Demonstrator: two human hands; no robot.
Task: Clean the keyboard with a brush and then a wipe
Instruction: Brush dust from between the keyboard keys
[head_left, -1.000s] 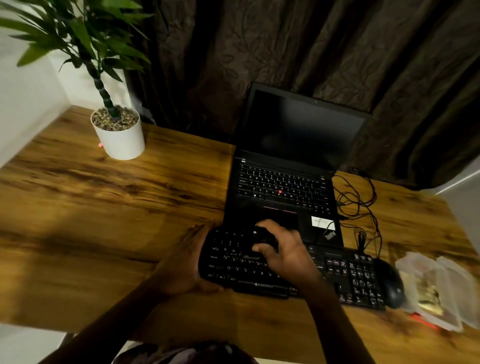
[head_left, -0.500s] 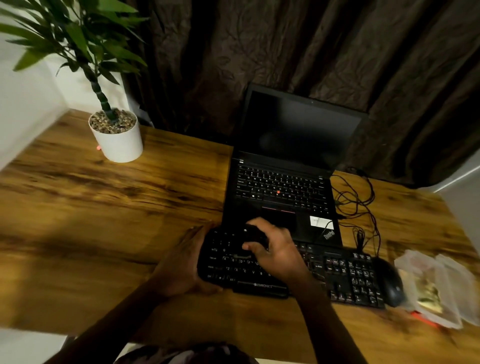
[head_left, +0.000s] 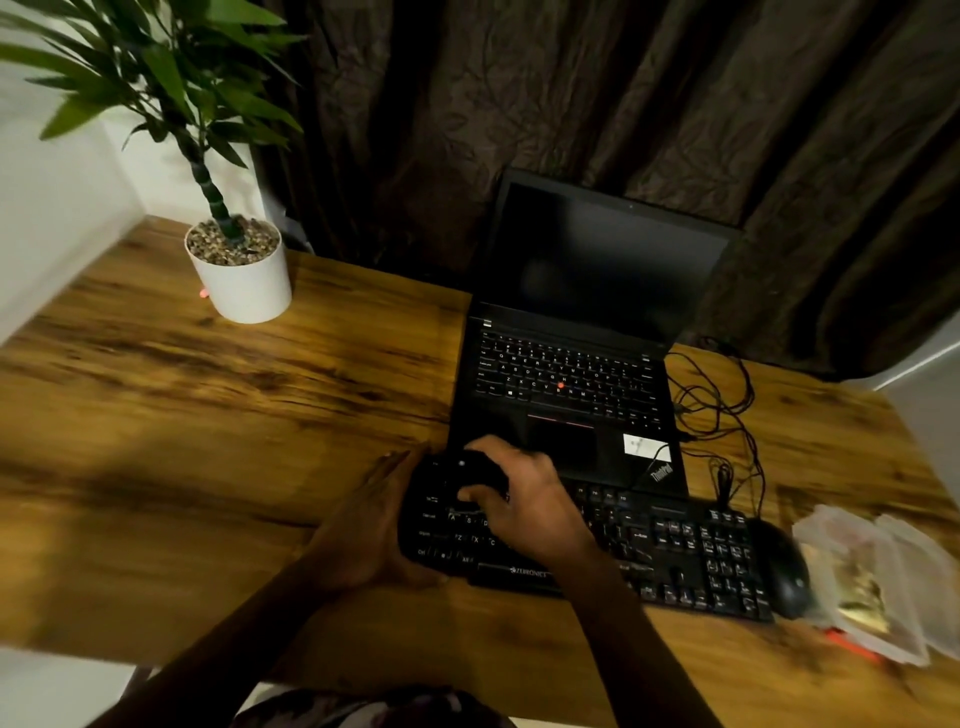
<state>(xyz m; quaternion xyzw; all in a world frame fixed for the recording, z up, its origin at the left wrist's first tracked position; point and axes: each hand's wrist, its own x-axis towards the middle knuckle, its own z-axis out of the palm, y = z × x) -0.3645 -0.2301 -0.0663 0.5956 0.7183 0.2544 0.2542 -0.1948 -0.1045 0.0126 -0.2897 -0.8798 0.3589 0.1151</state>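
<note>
**A:** Where are we in the job?

**B:** We judge it the brushing step. The black keyboard (head_left: 675, 551) lies on the tabletop (head_left: 208, 415) just in front of the open laptop (head_left: 571, 374). Our right hand (head_left: 524, 499) is curled round a small, dark, rounded thing that we take for the brush (head_left: 470, 470), and it is set on the keys near the keyboard's left end.

**A:** And our left hand (head_left: 374, 530)?

**B:** It lies against the keyboard's left edge with the fingers fairly straight, bracing it rather than clutching it.

**A:** What does the next move call for?

**B:** The long stretch of keys lies to the right of the brush. We should sweep that way row by row toward the number pad, stopping short of the mouse (head_left: 787, 577) just beside the right end. Our left hand must steady the board meanwhile. Then we need the wipe. The clear plastic packet (head_left: 872, 582) beyond the mouse may hold it, but we cannot tell.
</note>
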